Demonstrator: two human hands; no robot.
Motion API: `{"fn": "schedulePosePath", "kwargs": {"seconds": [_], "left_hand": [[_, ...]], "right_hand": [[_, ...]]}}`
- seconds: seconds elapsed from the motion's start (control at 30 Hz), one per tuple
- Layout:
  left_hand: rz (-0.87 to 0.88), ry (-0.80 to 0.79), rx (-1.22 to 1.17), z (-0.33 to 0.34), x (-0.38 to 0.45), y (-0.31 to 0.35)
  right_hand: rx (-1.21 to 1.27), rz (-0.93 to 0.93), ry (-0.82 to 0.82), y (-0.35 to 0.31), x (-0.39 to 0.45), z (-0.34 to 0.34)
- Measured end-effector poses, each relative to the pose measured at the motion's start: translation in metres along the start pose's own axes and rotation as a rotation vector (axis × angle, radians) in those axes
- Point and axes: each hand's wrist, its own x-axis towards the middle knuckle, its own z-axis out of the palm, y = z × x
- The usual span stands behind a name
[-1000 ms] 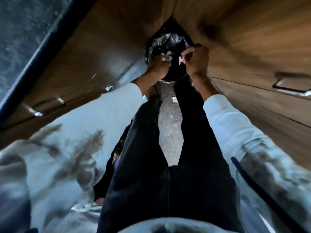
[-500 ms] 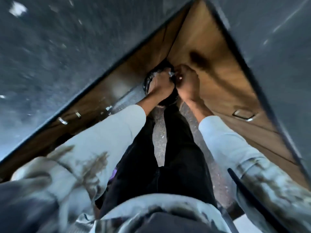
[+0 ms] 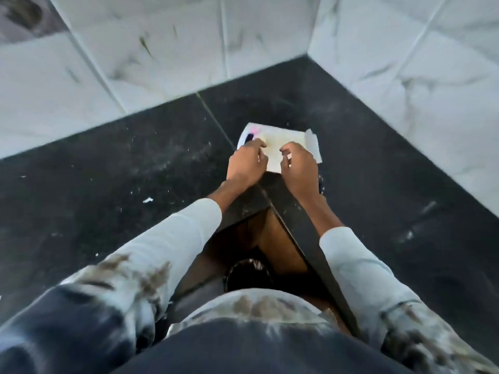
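Well, at the far left the wall tiles are glossy white marble with grey veins and thin straight grout lines. They meet the countertop, a polished black stone slab flecked with pale dust and crumbs, including a white scrap. My left sleeve is soft pale cotton that turns mottled brown and navy near the shoulder. My left hand sits at the inner corner of the stone. Its fingers are bent down onto the left edge of the paper, but through the blur I cannot tell whether they pinch it or only rest on it. That sheet lies flat on the countertop just past the corner. It is a cream-white rectangle with a dark and pink printed patch under my left fingertips and a folded flap at its right end. My right hand is just beside the left one without touching it. Its thumb and forefinger curve toward each other over the sheet, and I cannot tell whether they grip it. Below them is the cabinet of warm brown wood grain, and lower down a shiny crinkled black bin liner shows. My right sleeve runs along the slab's square edge, and more veined marble covers the right wall.
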Motion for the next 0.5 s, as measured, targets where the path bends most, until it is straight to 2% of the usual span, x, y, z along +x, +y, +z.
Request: {"fn": "schedulePosePath", "kwargs": {"seconds": [0.2,0.3,0.5], "left_hand": [[-0.046,0.065,0.047,-0.008,0.022,-0.005],[-0.085,0.034,0.072,-0.003,0.037,-0.021],[-0.071,-0.057,0.09,0.012,0.076,-0.053]], "right_hand": [[-0.049,-0.001,-0.145,0.017,0.047,-0.018],[-0.074,-0.002,-0.225,0.025,0.06,-0.012],[-0.061,0.048,-0.259,0.034,0.08,0.014]]}}
